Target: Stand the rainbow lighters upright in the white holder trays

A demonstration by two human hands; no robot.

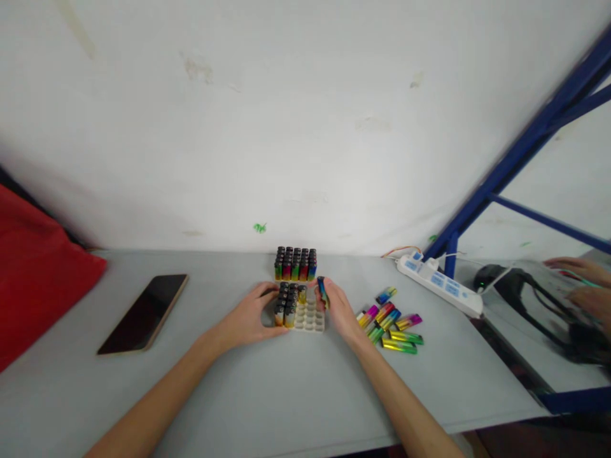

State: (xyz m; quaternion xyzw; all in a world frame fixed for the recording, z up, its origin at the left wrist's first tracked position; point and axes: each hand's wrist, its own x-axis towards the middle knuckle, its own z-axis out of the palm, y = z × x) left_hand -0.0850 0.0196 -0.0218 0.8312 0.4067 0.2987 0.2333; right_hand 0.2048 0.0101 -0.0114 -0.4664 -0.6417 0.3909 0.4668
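A white slotted tray (310, 318) lies on the grey table, its left part filled with upright colourful lighters (287, 304). My left hand (252, 315) rests against the tray's left side, steadying it. My right hand (338, 306) holds one multicoloured lighter (323, 290) just above the tray's right edge. A loose pile of lighters (389, 323) lies to the right of my right hand. A full tray of lighters (295, 264) stands behind, near the wall.
A dark phone (144, 313) lies on the table to the left, next to a red cloth (33, 280). A white power strip (442, 283) sits at the right by a blue frame (515, 159). Another person's hands (585, 286) work at far right.
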